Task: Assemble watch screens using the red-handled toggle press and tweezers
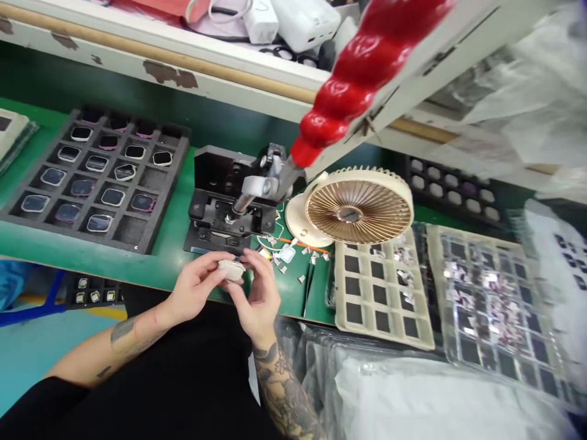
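A long green worktop (160, 256) runs across the view, with a white shelf (137, 67) above it and a big white plastic bag (435, 403) in front on the right. On the left sits a black foam tray (177, 159) with rounded square glass pieces (99, 197) in its holes. Some holes have no piece. On the right lie a clear tray (495, 305) and a beige plastic tray (385, 287), both with shiny scraps in them. In the middle stands a black hand press (224, 195) with a red handle (362, 67) that tilts up to the right. Just beside it is a cream fan (360, 206).

The left hand (197, 287) and right hand (259, 299) are close together in front of the press. Their fingers pinch a small pale piece (232, 270) between them, just over the front edge of the worktop. Little scraps (312, 256) lie near the fan, beside thin dark tweezers (306, 290).
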A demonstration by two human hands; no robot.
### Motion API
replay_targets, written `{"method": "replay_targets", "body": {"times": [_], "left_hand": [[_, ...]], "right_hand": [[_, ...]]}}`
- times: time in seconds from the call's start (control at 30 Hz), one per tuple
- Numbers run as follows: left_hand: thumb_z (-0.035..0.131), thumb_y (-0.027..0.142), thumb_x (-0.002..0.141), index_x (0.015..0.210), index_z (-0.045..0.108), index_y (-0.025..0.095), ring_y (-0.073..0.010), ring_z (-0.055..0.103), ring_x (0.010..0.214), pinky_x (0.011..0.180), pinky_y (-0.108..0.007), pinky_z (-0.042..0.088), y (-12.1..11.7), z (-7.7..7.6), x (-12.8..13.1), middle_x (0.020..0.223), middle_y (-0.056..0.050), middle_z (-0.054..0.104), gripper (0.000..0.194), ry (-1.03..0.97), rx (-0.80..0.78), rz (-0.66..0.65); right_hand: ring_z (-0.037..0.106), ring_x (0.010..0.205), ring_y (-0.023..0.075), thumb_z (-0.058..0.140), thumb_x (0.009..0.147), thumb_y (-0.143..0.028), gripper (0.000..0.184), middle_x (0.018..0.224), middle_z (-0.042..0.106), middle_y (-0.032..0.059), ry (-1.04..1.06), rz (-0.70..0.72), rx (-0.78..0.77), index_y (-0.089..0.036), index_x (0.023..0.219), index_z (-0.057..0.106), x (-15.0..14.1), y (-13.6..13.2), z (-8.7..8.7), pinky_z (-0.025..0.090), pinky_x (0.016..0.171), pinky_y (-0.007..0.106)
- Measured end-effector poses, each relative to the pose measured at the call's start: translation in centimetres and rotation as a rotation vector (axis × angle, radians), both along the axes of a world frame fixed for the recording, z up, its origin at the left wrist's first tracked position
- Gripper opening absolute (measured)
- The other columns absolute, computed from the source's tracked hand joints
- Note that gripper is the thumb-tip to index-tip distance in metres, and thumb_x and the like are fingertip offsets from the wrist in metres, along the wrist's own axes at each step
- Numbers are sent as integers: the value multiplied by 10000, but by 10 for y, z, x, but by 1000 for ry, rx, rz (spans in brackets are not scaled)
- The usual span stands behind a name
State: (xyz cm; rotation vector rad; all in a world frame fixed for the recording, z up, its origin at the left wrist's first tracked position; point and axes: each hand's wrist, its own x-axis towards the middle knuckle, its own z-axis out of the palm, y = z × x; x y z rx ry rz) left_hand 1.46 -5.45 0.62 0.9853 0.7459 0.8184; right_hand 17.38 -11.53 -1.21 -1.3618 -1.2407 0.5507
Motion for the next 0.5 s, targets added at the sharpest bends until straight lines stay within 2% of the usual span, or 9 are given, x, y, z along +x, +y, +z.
{"method": "replay_targets", "body": {"times": [0.07, 0.17, 0.27, 0.37, 0.43, 0.5], "left_hand": [[766, 362, 1043, 1312, 775, 167, -241, 851, 975, 869, -355, 726, 1, 1, -2, 1207, -135, 856, 332, 10, 39, 2], [751, 338, 1054, 1385, 770, 183, -221, 854, 938, 865, -334, 721, 3, 0, -7, 1254, -124, 852, 365, 63, 103, -44], [719, 306, 1072, 1344, 804, 194, -198, 856, 856, 858, -300, 702, 5, -4, -11, 1146, -89, 877, 306, 151, 238, -78], [736, 281, 1055, 1271, 837, 199, -208, 857, 834, 859, -299, 692, 6, -10, -14, 1014, -68, 889, 252, 205, 419, -18], [766, 297, 1035, 1236, 846, 195, -224, 861, 835, 851, -317, 697, 7, -13, -15, 999, -75, 891, 239, 186, 406, 19], [792, 352, 1020, 1255, 830, 179, -251, 870, 838, 797, -335, 705, 11, -14, -16, 1008, -95, 890, 295, 115, 235, 60]], "right_hand": [[707, 1272, 293, 680, 1052, -371, 360, 1376, 720, 152, 78, 3, -39, -262, 1395, 689, 1, 0, 0, 631, 1065, 506], [740, 1146, 263, 624, 1086, -356, 185, 1171, 767, 114, 63, 2, -57, -247, 1169, 749, 2, 2, 1, 643, 1000, 456], [744, 1058, 244, 632, 1085, -358, 163, 1104, 761, 96, 68, -41, -44, -240, 1103, 743, -2, 2, 2, 641, 943, 430], [742, 1004, 231, 655, 1079, -349, 147, 1066, 756, 80, 102, -40, -41, -234, 1078, 745, -8, 0, 3, 633, 913, 414], [746, 984, 223, 667, 1078, -316, 120, 1046, 765, 70, 59, -8, -79, -231, 1058, 749, -8, 2, 8, 627, 890, 395], [744, 999, 224, 680, 1072, -280, 87, 1028, 766, 59, -79, -31, -70, -237, 1070, 756, -2, 11, 23, 620, 910, 403]]}}
